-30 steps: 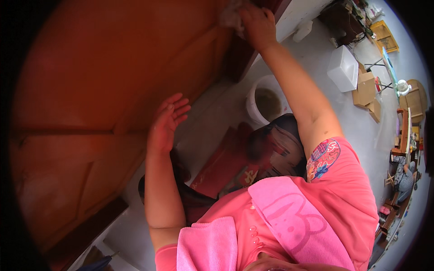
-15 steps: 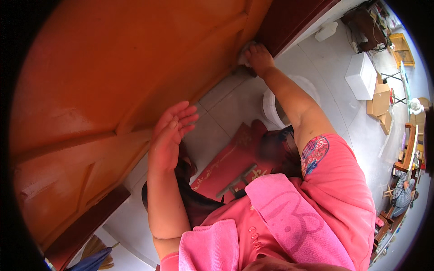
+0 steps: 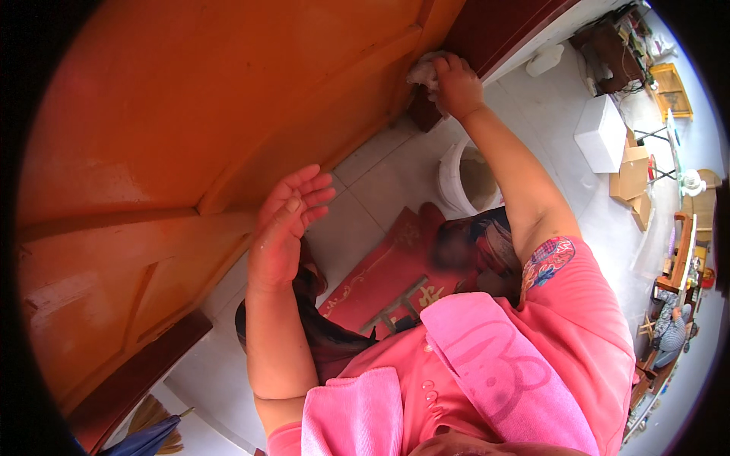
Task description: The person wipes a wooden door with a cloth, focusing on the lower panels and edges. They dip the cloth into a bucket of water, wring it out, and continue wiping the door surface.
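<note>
My right hand [image 3: 458, 87] is stretched out to the far edge of an orange-brown wooden door [image 3: 251, 99]. Its fingers are closed on a crumpled whitish cloth [image 3: 426, 72], which lies against the door's edge beside the dark red frame [image 3: 502, 30]. Nearer to me, my left hand [image 3: 287, 220] is raised beside the door panel with its fingers apart and nothing in it. A pink towel [image 3: 494, 365] hangs round my neck over a pink shirt.
Below my right forearm stands a white bucket [image 3: 450, 178] with murky contents. A red patterned mat [image 3: 372, 266] covers the tiles under me. Toward the right are a white foam box [image 3: 601, 135], a cardboard box [image 3: 630, 176] and a distant seated person. A blue umbrella [image 3: 144, 439] lies lower left.
My right hand has moved up and slightly right along the door's edge with the cloth, showing more of the bucket. My left hand has hardly moved.
</note>
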Available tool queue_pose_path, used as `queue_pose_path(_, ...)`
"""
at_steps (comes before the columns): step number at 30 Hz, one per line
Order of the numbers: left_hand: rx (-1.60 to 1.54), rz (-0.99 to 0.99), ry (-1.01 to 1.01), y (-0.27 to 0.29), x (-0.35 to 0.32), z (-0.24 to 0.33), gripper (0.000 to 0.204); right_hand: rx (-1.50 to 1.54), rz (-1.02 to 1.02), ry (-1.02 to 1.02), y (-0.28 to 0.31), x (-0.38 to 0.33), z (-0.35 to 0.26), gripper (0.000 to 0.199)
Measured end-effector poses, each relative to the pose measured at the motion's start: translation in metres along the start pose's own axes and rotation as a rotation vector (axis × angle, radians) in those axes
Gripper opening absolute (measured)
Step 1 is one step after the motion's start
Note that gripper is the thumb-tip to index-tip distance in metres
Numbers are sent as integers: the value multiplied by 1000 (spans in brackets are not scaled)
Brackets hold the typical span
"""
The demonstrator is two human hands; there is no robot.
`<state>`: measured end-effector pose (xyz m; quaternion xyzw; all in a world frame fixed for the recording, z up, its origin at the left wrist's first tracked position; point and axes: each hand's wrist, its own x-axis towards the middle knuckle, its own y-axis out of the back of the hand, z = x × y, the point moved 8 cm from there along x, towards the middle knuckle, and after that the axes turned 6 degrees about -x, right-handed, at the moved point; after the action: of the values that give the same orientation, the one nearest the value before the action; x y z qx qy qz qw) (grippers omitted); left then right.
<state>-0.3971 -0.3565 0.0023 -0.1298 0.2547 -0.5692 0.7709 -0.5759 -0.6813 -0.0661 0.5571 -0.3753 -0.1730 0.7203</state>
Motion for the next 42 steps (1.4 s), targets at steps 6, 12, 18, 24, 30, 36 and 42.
queue_pose_path(6, 18, -7, 14, -7, 5, 1, 54, -84, -414, -57, -86, -27, 0, 60)
queue_pose_path(12, 90, 95, 54, 9, 4, -6, 77, 209, -792, -225, -122, -39, -28, 52)
queue_pose_path(18, 16, 26, 82, 5, 6, -5, 72, 45, -828, -351, -221, -53, -11, 48)
queue_pose_path(24, 70, 64, 78, 7, 12, -5, 79, 109, -814, -403, -235, -53, -2, 43)
queue_pose_path(30, 63, 58, 14, 4, 14, -6, 67, 412, -466, -501, -170, -34, 5, 45)
queue_pose_path(36, 61, 18, 20, -4, 29, -15, 57, 431, -145, -464, -29, -3, 29, 44)
queue_pose_path(42, 100, 43, 34, -10, 31, -17, 48, 667, 584, -277, 210, 34, 34, 46)
